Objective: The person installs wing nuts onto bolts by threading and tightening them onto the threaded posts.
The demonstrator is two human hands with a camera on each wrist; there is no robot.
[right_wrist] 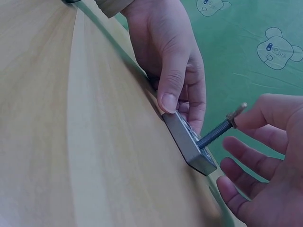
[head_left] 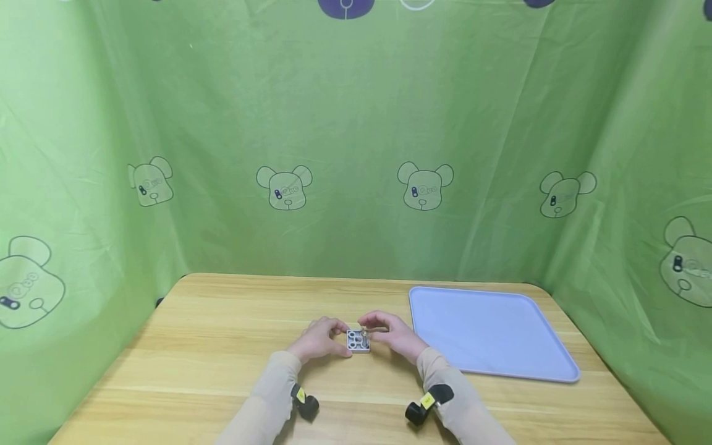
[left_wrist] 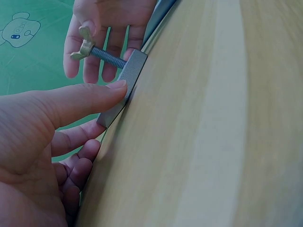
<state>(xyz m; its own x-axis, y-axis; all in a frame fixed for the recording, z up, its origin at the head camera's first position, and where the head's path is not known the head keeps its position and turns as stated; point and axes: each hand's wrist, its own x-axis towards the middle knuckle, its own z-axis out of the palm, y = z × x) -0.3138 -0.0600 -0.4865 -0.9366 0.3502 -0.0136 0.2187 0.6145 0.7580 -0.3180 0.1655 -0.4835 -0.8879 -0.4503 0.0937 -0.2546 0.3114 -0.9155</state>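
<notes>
A small grey metal block [head_left: 353, 343] with round holes in its top lies on the table. My left hand [head_left: 319, 340] grips it by its left side, the thumb [left_wrist: 106, 96] along the near edge and fingers at the far edge. A threaded bolt [right_wrist: 215, 135] stands up from the block near its right end. A brass-coloured wing nut [left_wrist: 85, 46] sits at the bolt's upper end. My right hand [head_left: 397, 335] is right of the block and pinches the wing nut with thumb and forefinger, its other fingers loosely bent beside the bolt.
A pale lilac tray [head_left: 489, 334] lies on the right of the wooden table [head_left: 222, 346], just beyond my right forearm. A green curtain [head_left: 356, 111] with bear-head prints hangs behind the table and at both sides. Each sleeve carries a black wrist camera [head_left: 306, 405].
</notes>
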